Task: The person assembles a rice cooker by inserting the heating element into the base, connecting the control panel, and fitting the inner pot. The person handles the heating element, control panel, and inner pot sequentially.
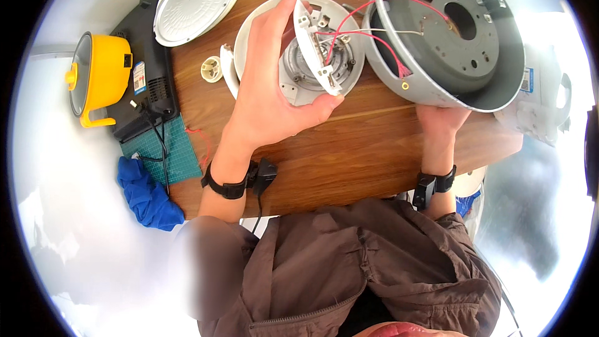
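Observation:
My left hand (265,100) grips a white curved plastic panel (307,47) between thumb and fingers, tilting it on edge so its inner side with small terminals shows. Red and white wires (365,30) run from the panel into a grey metal cooker housing (508,56). My right hand (440,118) supports that housing from its near underside; its fingers are mostly hidden beneath. The housing is tipped, its inside showing a grey round pan with cutouts. Below the panel on the table lies a round white base (352,72) with a metal ring-shaped part in it.
A white round lid (203,12) and a small cream round fitting (211,69) lie at the left. Beyond them are a yellow pot (111,72), a black case (162,75), a green mat (190,165) and a blue cloth (146,196). A whitish container (536,103) stands right.

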{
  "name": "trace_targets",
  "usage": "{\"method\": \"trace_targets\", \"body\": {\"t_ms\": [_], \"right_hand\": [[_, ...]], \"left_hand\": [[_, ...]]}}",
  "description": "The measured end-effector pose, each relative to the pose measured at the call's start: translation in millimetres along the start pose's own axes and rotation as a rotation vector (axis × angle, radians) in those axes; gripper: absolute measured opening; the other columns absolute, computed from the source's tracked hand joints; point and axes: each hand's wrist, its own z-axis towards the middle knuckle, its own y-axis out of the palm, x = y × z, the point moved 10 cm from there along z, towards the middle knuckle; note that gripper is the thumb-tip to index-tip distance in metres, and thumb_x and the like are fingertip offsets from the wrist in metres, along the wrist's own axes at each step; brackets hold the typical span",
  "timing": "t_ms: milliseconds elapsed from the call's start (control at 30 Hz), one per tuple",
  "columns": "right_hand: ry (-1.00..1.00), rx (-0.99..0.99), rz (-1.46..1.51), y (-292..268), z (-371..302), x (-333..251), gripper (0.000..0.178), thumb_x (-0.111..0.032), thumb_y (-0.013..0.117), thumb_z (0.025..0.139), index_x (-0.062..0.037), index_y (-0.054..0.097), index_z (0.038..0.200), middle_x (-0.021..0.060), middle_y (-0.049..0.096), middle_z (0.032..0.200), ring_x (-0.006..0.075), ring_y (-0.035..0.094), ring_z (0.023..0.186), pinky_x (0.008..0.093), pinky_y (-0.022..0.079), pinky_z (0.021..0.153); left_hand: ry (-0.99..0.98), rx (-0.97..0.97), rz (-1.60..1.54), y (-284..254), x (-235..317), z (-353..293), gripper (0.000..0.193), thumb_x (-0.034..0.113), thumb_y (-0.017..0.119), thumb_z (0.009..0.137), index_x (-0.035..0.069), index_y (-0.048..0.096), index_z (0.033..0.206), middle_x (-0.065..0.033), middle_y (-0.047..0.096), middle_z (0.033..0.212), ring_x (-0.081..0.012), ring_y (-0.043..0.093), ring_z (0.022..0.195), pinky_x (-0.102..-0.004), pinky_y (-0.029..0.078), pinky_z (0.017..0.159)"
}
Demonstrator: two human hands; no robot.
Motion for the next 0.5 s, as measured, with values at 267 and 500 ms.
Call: {"method": "trace_targets", "body": {"t_ms": [267, 500], "right_hand": [[0.070, 0.033, -0.181, -9.0, -8.4, -3.3, 0.043, -0.036, 0.044, 0.103, -0.0126, 0.051, 0.139, 0.0033, 0.055, 0.140, 0.0244, 0.054, 0.126, 0.0454, 0.046, 0.104], [0.007, -0.013, -0.328, -19.2, -8.9, -21.3, 0.036, -0.019, 0.047, 0.102, -0.0048, 0.051, 0.135, 0.0076, 0.058, 0.134, 0.0241, 0.059, 0.120, 0.0418, 0.052, 0.098]], "left_hand": [[-0.011, -0.002, 0.008, 2.3, 1.6, -1.5, 0.112, 0.005, 0.085, 0.058, 0.002, 0.027, 0.154, -0.0154, 0.042, 0.136, -0.0295, 0.049, 0.128, -0.0423, 0.042, 0.111], [0.008, -0.026, 0.054, -2.5, 6.9, 3.1, 0.105, 0.011, 0.084, 0.066, 0.001, 0.027, 0.154, -0.0156, 0.045, 0.140, -0.0282, 0.049, 0.131, -0.0415, 0.040, 0.111]]}}
